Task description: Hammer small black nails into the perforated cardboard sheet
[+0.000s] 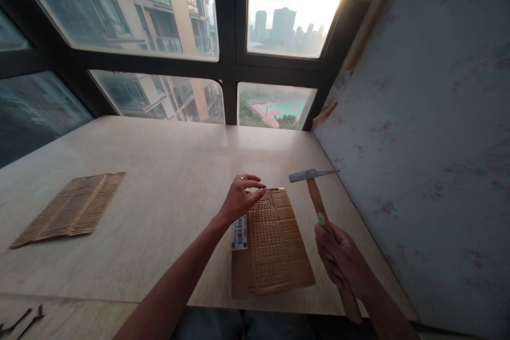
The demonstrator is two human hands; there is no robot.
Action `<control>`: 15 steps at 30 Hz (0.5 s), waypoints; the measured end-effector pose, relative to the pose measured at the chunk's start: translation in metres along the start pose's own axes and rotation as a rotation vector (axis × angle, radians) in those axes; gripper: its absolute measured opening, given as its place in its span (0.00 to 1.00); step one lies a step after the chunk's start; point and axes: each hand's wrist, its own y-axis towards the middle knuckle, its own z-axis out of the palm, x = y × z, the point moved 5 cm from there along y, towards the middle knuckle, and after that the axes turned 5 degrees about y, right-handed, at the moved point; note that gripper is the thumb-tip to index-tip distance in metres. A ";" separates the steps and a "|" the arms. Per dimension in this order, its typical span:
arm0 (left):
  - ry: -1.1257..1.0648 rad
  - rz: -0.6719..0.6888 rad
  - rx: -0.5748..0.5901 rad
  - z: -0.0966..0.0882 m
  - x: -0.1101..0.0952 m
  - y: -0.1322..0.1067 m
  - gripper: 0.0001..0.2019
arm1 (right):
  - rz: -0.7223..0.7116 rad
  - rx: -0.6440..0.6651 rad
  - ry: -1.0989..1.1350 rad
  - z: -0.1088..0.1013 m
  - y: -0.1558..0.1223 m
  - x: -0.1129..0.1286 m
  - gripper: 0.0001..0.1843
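Right hand (338,255) has its grip wrapped round the hammer (317,204), head up, just right of the hole-dotted cardboard (274,249) on the desk (167,170). Left hand (239,197) is at the cardboard's far edge, fingertips close together, can't tell if they're pinching anything. Barcode label (239,234) on the left side, second sheet (71,207) well apart.

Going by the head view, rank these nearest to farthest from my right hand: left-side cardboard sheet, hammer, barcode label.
1. Hammer, gripped in your right hand.
2. Barcode label, left of that hand.
3. Left-side cardboard sheet, far to the left.
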 end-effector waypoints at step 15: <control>0.016 -0.068 0.249 0.020 0.019 0.018 0.07 | 0.069 -0.008 -0.034 -0.003 0.012 -0.024 0.25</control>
